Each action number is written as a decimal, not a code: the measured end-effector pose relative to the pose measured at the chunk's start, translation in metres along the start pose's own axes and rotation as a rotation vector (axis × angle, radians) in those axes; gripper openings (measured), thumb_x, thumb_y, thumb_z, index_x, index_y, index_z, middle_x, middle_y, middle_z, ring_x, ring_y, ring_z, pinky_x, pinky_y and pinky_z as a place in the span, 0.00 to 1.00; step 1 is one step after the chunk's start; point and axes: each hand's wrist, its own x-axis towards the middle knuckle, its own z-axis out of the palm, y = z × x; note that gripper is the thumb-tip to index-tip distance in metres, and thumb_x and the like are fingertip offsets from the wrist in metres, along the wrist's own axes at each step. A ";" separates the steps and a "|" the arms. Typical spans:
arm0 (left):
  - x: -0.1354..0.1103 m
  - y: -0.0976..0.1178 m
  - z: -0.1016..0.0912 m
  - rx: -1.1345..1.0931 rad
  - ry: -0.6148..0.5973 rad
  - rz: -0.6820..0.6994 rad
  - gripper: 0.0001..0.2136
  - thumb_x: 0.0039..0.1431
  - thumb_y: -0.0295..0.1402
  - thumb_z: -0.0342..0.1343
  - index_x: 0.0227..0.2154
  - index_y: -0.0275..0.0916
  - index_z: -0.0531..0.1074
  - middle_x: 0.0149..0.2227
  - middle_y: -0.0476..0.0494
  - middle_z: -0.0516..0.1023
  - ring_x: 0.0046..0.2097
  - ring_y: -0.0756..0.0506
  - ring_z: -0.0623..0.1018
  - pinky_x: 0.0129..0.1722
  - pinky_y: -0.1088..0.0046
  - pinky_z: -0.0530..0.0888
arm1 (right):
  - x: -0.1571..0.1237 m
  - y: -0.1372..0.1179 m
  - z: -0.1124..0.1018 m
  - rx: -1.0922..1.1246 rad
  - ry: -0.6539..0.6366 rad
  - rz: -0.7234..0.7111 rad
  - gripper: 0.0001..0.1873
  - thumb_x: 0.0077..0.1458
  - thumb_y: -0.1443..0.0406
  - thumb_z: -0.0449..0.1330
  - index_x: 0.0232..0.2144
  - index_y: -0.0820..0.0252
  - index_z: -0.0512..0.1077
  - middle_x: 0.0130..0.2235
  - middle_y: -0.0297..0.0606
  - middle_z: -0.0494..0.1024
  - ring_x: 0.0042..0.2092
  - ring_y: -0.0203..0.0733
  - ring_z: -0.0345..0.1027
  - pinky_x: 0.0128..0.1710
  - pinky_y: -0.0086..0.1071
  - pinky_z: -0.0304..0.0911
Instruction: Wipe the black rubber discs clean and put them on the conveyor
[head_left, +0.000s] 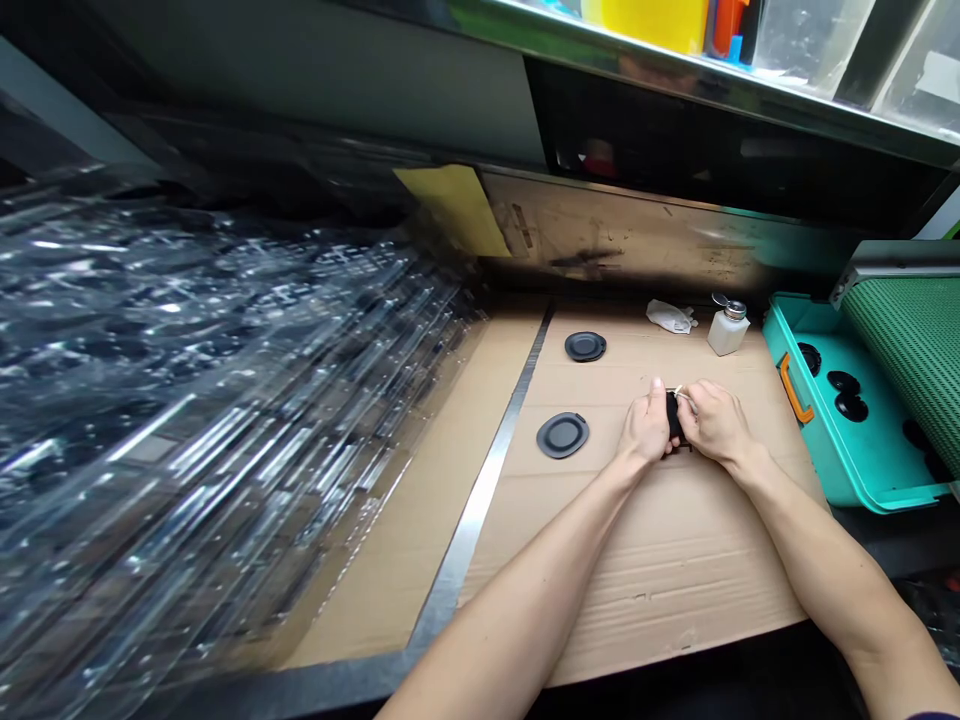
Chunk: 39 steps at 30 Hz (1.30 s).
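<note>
Black part point(673, 418) sits centre-right of frame, held between left hand point(646, 425) and right hand point(716, 420). Fingers point(658, 395) closed on it, hiding most of its shape; thin bright wire point(682, 396) shows at top, hard to make out. Open cardboard sheet point(660, 565) below hands. Two black oval discs point(562, 435) sit left, apart from hands. Teal tray point(825, 440) is cut off at right edge.

A steel shelf point(720, 75) overhangs the scuffed wall point(622, 230) (yellow-patched).

Small black piece point(673, 417) half hidden between left hand point(645, 425) and right hand point(718, 422), shape unclear
</note>
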 end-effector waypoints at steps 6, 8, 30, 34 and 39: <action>-0.001 0.000 0.001 0.016 0.014 0.022 0.38 0.68 0.60 0.33 0.19 0.37 0.73 0.13 0.43 0.70 0.15 0.47 0.72 0.16 0.74 0.67 | 0.000 0.000 0.002 0.013 0.036 -0.034 0.11 0.68 0.65 0.50 0.37 0.58 0.71 0.37 0.42 0.77 0.39 0.44 0.69 0.41 0.34 0.62; -0.001 -0.001 0.001 0.000 0.010 0.021 0.38 0.68 0.61 0.31 0.19 0.37 0.72 0.13 0.43 0.70 0.15 0.48 0.71 0.16 0.74 0.66 | -0.002 0.001 0.004 0.006 0.041 -0.043 0.11 0.68 0.65 0.50 0.38 0.59 0.71 0.37 0.42 0.77 0.39 0.44 0.69 0.41 0.34 0.63; -0.003 -0.002 0.003 0.018 0.051 0.059 0.38 0.69 0.60 0.32 0.18 0.38 0.71 0.13 0.44 0.70 0.15 0.48 0.71 0.17 0.74 0.67 | 0.000 0.000 0.002 -0.032 0.025 -0.053 0.11 0.69 0.65 0.49 0.38 0.58 0.71 0.37 0.41 0.77 0.39 0.45 0.69 0.41 0.34 0.62; -0.003 -0.002 0.004 0.051 0.065 0.097 0.36 0.70 0.58 0.32 0.16 0.39 0.69 0.13 0.44 0.70 0.17 0.48 0.72 0.19 0.74 0.68 | 0.001 0.000 0.004 -0.050 0.023 -0.052 0.12 0.69 0.65 0.48 0.37 0.58 0.71 0.37 0.42 0.76 0.39 0.45 0.69 0.41 0.34 0.62; -0.004 -0.001 0.004 0.089 0.049 0.123 0.36 0.71 0.56 0.31 0.16 0.39 0.69 0.14 0.44 0.71 0.18 0.48 0.73 0.23 0.75 0.69 | 0.000 0.000 0.005 -0.102 0.006 -0.062 0.11 0.68 0.66 0.50 0.37 0.59 0.72 0.36 0.43 0.77 0.39 0.46 0.68 0.41 0.36 0.62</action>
